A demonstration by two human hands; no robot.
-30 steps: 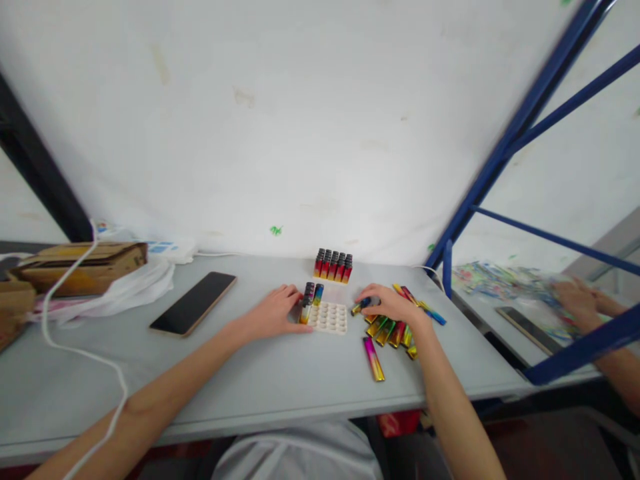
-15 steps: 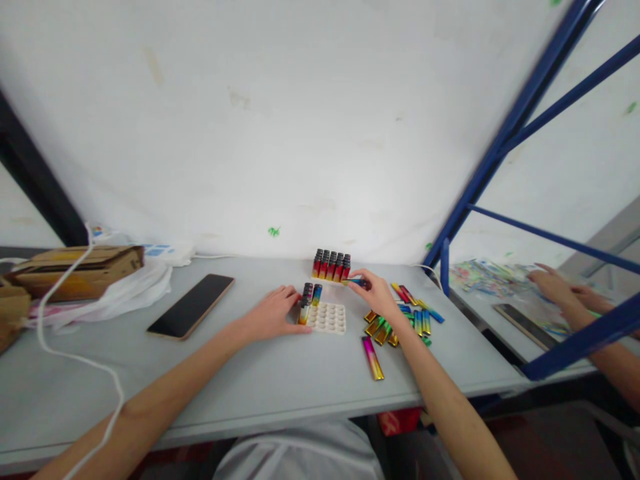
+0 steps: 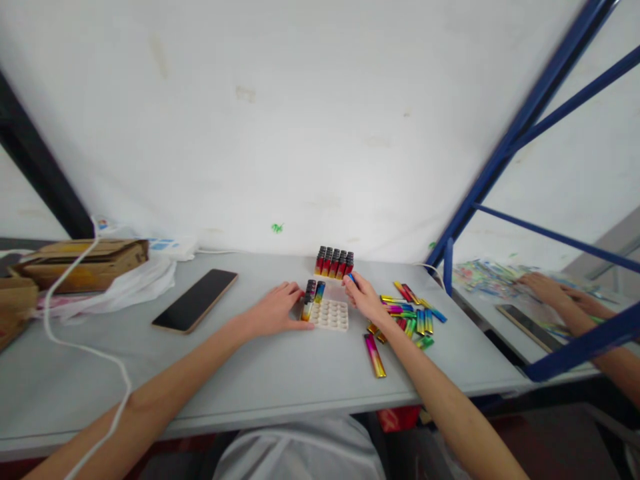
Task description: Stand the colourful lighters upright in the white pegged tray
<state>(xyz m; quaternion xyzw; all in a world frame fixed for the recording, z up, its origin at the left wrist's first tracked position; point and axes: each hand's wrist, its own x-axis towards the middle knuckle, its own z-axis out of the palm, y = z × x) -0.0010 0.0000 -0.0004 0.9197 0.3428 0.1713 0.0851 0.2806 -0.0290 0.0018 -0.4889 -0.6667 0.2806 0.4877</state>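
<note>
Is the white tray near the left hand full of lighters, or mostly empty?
Mostly empty. The white tray holds only a few lighters, upright at its left end; the rest of its holes show bare.

The loose lighters (image 3: 407, 317) at three o'clock from the tray (image 3: 331, 315) have a glossy, metallic rainbow sheen, as does the blue lighter (image 3: 351, 277) pinched in the right hand (image 3: 365, 300). The tray looks like matt cream plastic. The table (image 3: 260, 373) is smooth matt grey. At nine o'clock the phone (image 3: 196, 300) is glossy black glass, with a thin crinkled plastic bag (image 3: 130, 283) and a dull brown cardboard box (image 3: 80, 263) beyond. The frame (image 3: 520, 127) at two o'clock is blue-painted metal
</note>
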